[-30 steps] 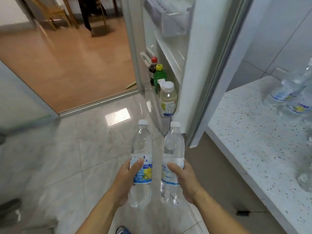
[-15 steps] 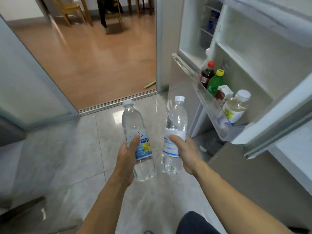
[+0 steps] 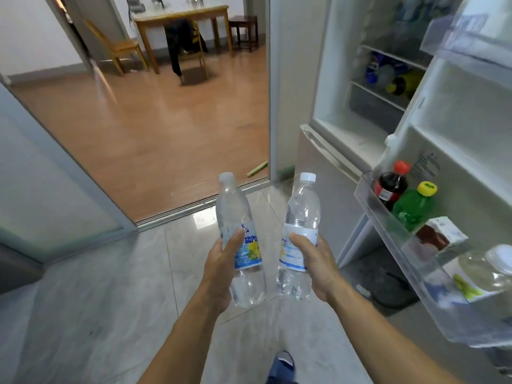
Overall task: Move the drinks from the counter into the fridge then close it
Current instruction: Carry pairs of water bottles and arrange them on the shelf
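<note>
Got a full water bottle (image 3: pixel 242 239) gripped in my left hand (image 3: pixel 221 261) and another (image 3: pixel 299 236) in my right hand (image 3: pixel 315 261), fingers wrapped round the labels, facing the open fridge (image 3: pixel 346 79); they're probably heavyish, thin-walled and squishy, so mid-body grips feel safest.

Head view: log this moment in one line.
left hand grips lemon-label bottle | right hand grips blue-label bottle | fridge door open

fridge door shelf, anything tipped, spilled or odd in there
Nothing spilled. In the clear plastic door shelf, the red-capped dark soda bottle and yellow-capped green bottle stand upright; the white-and-brown carton beside them looks slightly tilted.
</note>
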### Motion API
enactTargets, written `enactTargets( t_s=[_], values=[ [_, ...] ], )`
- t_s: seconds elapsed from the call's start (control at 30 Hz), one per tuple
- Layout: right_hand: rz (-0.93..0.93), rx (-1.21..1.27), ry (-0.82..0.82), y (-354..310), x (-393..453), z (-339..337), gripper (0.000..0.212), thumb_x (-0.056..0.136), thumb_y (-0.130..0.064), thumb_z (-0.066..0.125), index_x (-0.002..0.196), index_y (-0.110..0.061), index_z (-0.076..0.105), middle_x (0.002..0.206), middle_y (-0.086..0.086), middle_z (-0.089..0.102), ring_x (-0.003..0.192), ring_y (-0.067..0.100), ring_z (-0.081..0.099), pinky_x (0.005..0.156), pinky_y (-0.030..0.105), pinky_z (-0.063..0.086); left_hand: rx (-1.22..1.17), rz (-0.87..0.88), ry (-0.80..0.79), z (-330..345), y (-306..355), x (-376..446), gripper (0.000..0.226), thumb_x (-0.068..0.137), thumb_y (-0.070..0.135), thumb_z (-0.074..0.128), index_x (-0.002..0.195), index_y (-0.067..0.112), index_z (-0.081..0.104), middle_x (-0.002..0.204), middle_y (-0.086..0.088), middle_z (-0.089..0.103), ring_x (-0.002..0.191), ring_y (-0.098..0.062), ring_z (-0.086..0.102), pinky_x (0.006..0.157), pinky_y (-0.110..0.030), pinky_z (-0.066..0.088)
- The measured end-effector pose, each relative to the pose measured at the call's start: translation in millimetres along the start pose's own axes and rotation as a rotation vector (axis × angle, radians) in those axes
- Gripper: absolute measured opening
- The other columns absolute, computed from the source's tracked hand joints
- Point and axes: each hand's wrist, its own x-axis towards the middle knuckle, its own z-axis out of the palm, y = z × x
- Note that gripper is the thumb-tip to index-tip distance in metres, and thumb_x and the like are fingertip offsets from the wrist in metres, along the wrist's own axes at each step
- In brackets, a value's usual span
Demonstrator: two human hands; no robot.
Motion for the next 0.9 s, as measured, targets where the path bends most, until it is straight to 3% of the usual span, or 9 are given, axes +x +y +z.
enactTargets(
  t_s=[0.17, 0.27, 0.37, 0.47, 0.57, 0.7, 0.8, 0.9],
  values=[
    [-0.006, 0.014, 0.030, -43, 71, 13, 0.032, 0.086, -0.030, 0.070, 0.113, -0.015, 0.065, 0.102, 0.014, 0.075, 0.093, 0.033, 0.074, 0.083, 0.046, 0.061, 0.019, 0.029, -0.034, 19, 57, 67, 0.052, 0.084, 0.046, 0.062, 0.122, 0.011, 0.061, 0.104, -0.013, 0.075, 0.097, -0.034, 0.072, 0.093, -0.054, 0.055],
    [-0.036, 0.014, 0.041, -69, 107, 16, 0.039, 0.081, -0.034, 0.071, 0.115, -0.015, 0.065, 0.101, 0.015, 0.075, 0.091, 0.032, 0.074, 0.080, 0.043, 0.062, 0.034, 0.038, -0.126, 34, 86, 108, 0.054, 0.083, 0.045, 0.064, 0.125, 0.011, 0.060, 0.107, -0.015, 0.074, 0.100, -0.036, 0.071, 0.092, -0.053, 0.055],
    [-0.057, 0.056, 0.119, -85, 141, 9, 0.055, 0.068, -0.041, 0.075, 0.115, -0.015, 0.067, 0.102, 0.015, 0.076, 0.094, 0.036, 0.073, 0.084, 0.050, 0.060, 0.038, 0.034, -0.195, 52, 105, 150, 0.050, 0.086, 0.043, 0.064, 0.125, 0.011, 0.061, 0.110, -0.017, 0.073, 0.102, -0.038, 0.070, 0.091, -0.053, 0.056],
    [-0.085, 0.050, 0.227, -98, 169, -2, 0.061, 0.063, -0.043, 0.078, 0.116, -0.014, 0.068, 0.103, 0.017, 0.075, 0.097, 0.039, 0.072, 0.086, 0.054, 0.058, 0.076, 0.032, -0.271, 70, 122, 192, 0.039, 0.091, 0.038, 0.063, 0.120, 0.012, 0.065, 0.105, -0.014, 0.075, 0.095, -0.032, 0.073, 0.073, -0.038, 0.060],
    [-0.105, 0.072, 0.353, -108, 193, -11, 0.054, 0.060, -0.044, 0.078, 0.107, -0.020, 0.072, 0.100, 0.015, 0.076, 0.093, 0.034, 0.073, 0.082, 0.050, 0.060, 0.079, 0.013, -0.332, 87, 137, 234, 0.032, 0.092, 0.035, 0.065, 0.116, 0.015, 0.067, 0.101, -0.012, 0.076, 0.087, -0.027, 0.075, 0.060, -0.028, 0.057],
    [-0.158, 0.127, 0.533, -127, 221, -7, 0.033, 0.064, -0.037, 0.078, 0.095, -0.026, 0.073, 0.092, 0.008, 0.077, 0.079, 0.023, 0.074, 0.069, 0.040, 0.062, 0.077, -0.016, -0.437, 105, 157, 289, 0.036, 0.089, 0.037, 0.068, 0.116, 0.014, 0.067, 0.102, -0.013, 0.076, 0.088, -0.030, 0.074, 0.062, -0.034, 0.056],
    [-0.199, 0.139, 0.628, -143, 240, 6, 0.035, 0.061, -0.037, 0.080, 0.094, -0.028, 0.072, 0.086, 0.003, 0.077, 0.075, 0.017, 0.073, 0.061, 0.030, 0.058, 0.118, -0.027, -0.559, 118, 175, 323, 0.037, 0.086, 0.041, 0.069, 0.113, 0.016, 0.068, 0.101, -0.011, 0.076, 0.089, -0.028, 0.074, 0.063, -0.033, 0.056],
    [-0.259, 0.127, 0.709, -158, 255, 16, 0.038, 0.056, -0.046, 0.080, 0.091, -0.034, 0.074, 0.087, 0.001, 0.077, 0.076, 0.014, 0.072, 0.064, 0.028, 0.057, 0.118, -0.008, -0.671, 133, 196, 349, 0.050, 0.068, 0.052, 0.077, 0.107, 0.021, 0.069, 0.095, -0.006, 0.077, 0.081, -0.021, 0.075, 0.060, -0.031, 0.058]
  ],
)
